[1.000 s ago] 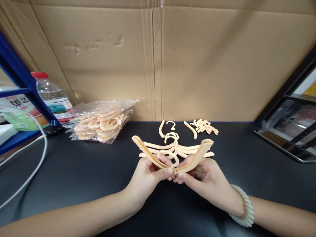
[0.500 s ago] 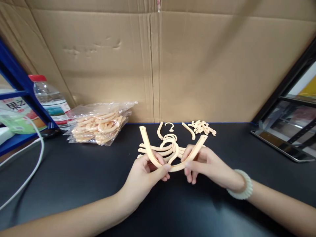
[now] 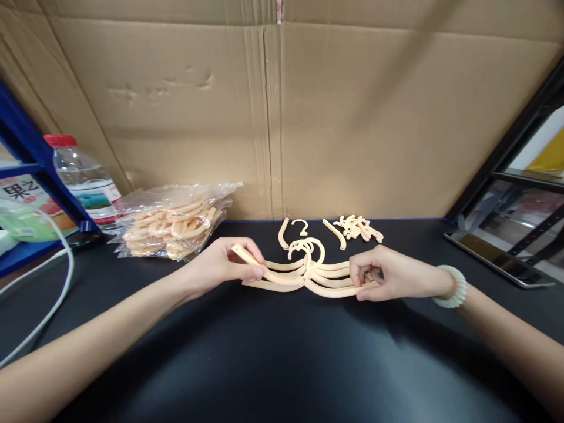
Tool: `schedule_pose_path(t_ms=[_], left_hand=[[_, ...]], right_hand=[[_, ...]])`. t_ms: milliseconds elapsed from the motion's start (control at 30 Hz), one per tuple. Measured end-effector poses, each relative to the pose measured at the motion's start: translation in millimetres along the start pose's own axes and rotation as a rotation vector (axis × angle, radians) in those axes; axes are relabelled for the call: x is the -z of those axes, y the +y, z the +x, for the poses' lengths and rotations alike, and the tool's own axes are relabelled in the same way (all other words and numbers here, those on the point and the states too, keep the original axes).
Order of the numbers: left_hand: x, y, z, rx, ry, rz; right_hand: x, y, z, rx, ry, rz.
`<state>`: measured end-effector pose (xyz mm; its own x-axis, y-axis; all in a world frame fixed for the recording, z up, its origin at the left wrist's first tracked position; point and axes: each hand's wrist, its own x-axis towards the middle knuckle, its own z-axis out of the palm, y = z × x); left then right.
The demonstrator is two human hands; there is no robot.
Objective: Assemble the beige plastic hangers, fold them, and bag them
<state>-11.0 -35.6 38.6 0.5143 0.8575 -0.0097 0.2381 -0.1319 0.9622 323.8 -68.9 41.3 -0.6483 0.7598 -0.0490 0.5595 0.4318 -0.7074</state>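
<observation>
Held hanger [image 3: 331,292]: long axis left-right, hook [image 3: 323,251] pointing away.

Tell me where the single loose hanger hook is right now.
In the head view, the loose hanger hook lies slightly right of centre near the far edge of the black table, between two loose hanger arms.

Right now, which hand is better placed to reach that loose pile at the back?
Probably the right hand: it is much nearer the loose pile, while the left hand is farther across. Both are holding the front hanger, though.
</observation>
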Motion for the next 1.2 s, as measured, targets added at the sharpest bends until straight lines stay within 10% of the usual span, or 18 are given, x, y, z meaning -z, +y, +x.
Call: schedule_pose_path(t_ms=[333, 1200], left_hand=[[-7.9, -0.9, -7.2, -0.493, -0.206, 0.844], [-10.4, -31.4, 1.8, -0.578, 0.015, 0.864]], right_hand=[[0.1, 4.1, 3.5, 0.068, 0.021, -0.299], [4.6, 19.0, 11.1, 0.09, 0.19, -0.31]])
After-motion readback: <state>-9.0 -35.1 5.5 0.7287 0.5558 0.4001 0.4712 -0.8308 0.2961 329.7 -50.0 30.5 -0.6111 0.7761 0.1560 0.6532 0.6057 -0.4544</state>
